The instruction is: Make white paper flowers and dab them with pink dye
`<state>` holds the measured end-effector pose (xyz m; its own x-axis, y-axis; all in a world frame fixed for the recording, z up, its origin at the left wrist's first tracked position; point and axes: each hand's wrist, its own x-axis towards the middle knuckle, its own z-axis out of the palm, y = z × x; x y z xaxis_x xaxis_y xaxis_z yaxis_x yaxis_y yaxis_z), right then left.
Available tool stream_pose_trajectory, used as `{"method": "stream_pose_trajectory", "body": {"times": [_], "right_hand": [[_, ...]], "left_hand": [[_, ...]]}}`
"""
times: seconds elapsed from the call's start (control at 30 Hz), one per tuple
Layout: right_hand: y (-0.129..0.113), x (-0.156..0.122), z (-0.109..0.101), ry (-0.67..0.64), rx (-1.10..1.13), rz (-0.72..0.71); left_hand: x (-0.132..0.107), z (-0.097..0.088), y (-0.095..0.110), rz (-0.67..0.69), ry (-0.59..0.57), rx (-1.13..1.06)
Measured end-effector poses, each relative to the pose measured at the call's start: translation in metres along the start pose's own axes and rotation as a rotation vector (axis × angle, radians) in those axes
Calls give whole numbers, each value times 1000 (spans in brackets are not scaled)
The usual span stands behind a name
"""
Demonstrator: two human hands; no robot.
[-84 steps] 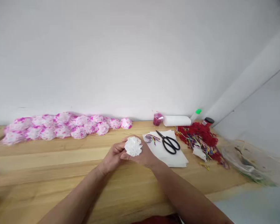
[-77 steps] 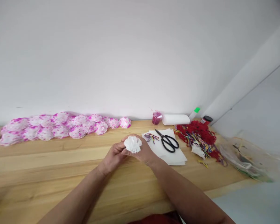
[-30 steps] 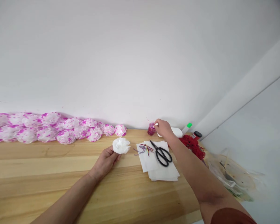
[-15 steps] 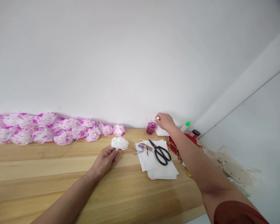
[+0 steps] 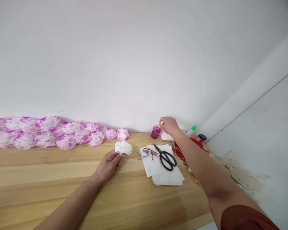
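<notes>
The left hand [image 5: 108,164] has its thumb and fingers pinched around the underside of a white paper flower [image 5: 123,147], whose ruffled top sits just above the fingertips. The right hand [image 5: 169,125] grips a white stick [image 5: 161,122] between thumb and fingers; the stick's lower end reaches into the mouth of a plastic cup [image 5: 155,133] of magenta liquid, just left of those fingers. Close behind the cup, the wall [image 5: 144,64] bounds the back edge of the desk [image 5: 124,198], limiting movement that way.

Beyond the left fingers, the magenta-spotted flowers [image 5: 66,140] line the wall and run leftward out of view. Right of the left fingers, between the arms, lie white paper sheets [image 5: 169,179] bearing colored threads [image 5: 150,152] and black scissors [image 5: 166,158], blades pointing toward the cup. Right of the right fingers stand a green-capped bottle [image 5: 191,131] and a black-lidded jar [image 5: 201,138], with red yarn [image 5: 179,151] partly hidden by the forearm. Farther right is a blurred, clear plastic bag [image 5: 244,179]. The desk's right edge passes below the right elbow; a broad stretch of wood left of and nearer than the left fingers gives that hand room.
</notes>
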<state>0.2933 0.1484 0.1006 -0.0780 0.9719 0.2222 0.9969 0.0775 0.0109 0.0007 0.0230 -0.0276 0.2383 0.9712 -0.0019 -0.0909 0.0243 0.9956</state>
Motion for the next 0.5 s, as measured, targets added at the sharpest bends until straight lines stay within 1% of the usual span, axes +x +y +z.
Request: {"method": "stream_pose_trajectory", "body": {"times": [0.17,0.37,0.5], "right_hand": [[-2,1,1,10,32,4],[-3,-1,1,49,22,39],[-2,-2,1,58,11,36]], "left_hand": [[1,0,-3,12,0,-1],[2,-2,-5,11,3,15],[2,-2,-5,11,-5,41]]}}
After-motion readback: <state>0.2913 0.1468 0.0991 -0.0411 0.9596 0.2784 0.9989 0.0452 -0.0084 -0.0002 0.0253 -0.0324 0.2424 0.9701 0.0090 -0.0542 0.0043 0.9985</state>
